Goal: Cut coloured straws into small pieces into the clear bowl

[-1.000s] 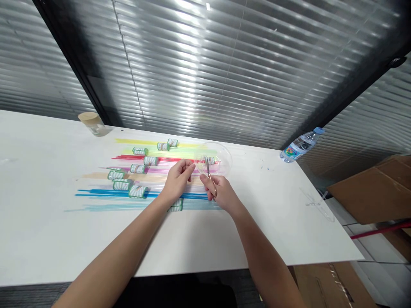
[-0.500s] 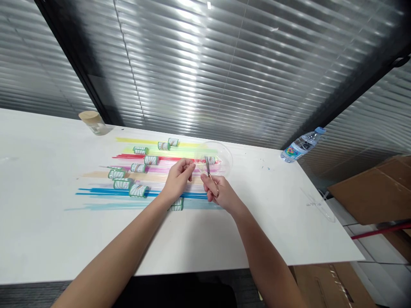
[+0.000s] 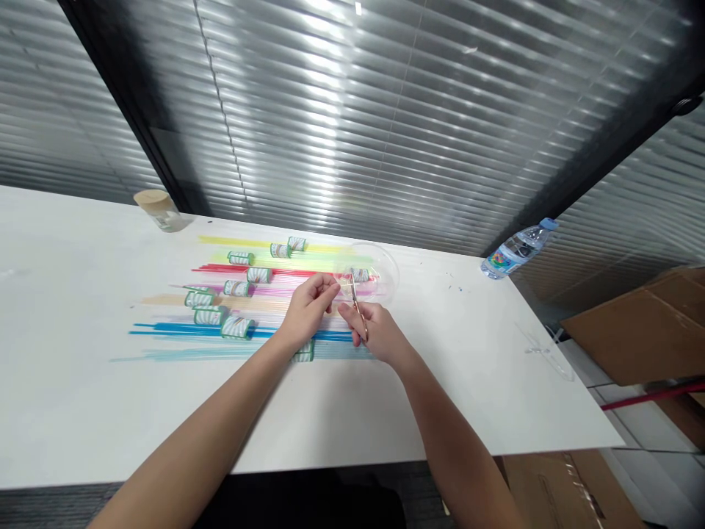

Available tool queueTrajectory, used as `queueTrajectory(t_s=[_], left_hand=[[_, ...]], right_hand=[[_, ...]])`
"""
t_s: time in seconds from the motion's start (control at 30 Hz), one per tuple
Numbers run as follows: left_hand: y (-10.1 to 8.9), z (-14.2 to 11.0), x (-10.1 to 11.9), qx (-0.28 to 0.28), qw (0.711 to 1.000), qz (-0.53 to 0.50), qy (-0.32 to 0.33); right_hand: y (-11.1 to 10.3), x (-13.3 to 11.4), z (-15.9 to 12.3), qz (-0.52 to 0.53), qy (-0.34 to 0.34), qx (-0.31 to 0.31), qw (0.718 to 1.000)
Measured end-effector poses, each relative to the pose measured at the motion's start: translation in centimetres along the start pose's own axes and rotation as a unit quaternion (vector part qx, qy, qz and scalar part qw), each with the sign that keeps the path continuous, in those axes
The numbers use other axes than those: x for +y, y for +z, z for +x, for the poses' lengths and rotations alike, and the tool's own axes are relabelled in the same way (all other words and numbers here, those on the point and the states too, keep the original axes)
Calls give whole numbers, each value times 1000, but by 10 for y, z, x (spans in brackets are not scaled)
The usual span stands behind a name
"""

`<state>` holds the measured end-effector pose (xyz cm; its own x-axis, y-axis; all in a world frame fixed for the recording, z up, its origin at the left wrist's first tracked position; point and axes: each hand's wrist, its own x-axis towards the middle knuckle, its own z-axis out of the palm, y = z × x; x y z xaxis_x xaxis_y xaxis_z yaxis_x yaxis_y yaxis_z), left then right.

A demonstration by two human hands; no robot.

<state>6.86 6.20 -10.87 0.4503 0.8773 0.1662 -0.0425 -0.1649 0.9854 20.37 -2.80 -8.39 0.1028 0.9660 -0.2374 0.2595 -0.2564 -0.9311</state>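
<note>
My right hand (image 3: 381, 335) is closed around the handles of small scissors (image 3: 355, 300), whose blades point away from me. Close to its left, my left hand (image 3: 306, 310) has its thumb and fingers pinched together; whatever they hold is too small to make out. Just beyond the hands sits a clear round dish (image 3: 388, 273). Beneath and to the left lie bundles of thin coloured strips, among them red strips (image 3: 220, 269), dark blue strips (image 3: 170, 328) and pale blue strips (image 3: 181, 355). White-and-green paper wraps (image 3: 237, 328) lie around or on the bundles.
A jar with a wooden lid (image 3: 159, 209) stands at the back left of the white table (image 3: 308, 433). A tilted water bottle (image 3: 518, 251) is at the back right. Tiny scraps and a clear plastic piece (image 3: 537, 351) lie rightward. Cardboard boxes (image 3: 633, 323) stand beyond the right edge.
My right hand has moved slightly left, bringing the scissors closer to my left hand, and the blades are tilted more to the left. My left hand has shifted slightly right.
</note>
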Motion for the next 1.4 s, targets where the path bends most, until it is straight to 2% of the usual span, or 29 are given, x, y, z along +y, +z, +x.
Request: queueTrajectory(t_s=[0.63, 0.87, 0.97, 1.1, 1.2, 1.4], left_hand=[[0, 0, -3, -12, 1000, -4, 0], [0, -1, -2, -4, 1000, 17, 5], [-1, -2, -3, 15, 999, 44, 18], [-2, -4, -4, 46, 987, 138, 65], [-2, -4, -5, 43, 979, 179, 87], [-2, -4, -4, 33, 978, 187, 87]], right_hand=[[0, 1, 2, -15, 12, 20, 1000], [0, 4, 4, -29, -10, 34, 999], [-1, 4, 4, -40, -10, 38, 998], [-1, 5, 4, -50, -13, 40, 998], [-1, 6, 4, -56, -12, 42, 997], [-1, 7, 5, -56, -12, 41, 998]])
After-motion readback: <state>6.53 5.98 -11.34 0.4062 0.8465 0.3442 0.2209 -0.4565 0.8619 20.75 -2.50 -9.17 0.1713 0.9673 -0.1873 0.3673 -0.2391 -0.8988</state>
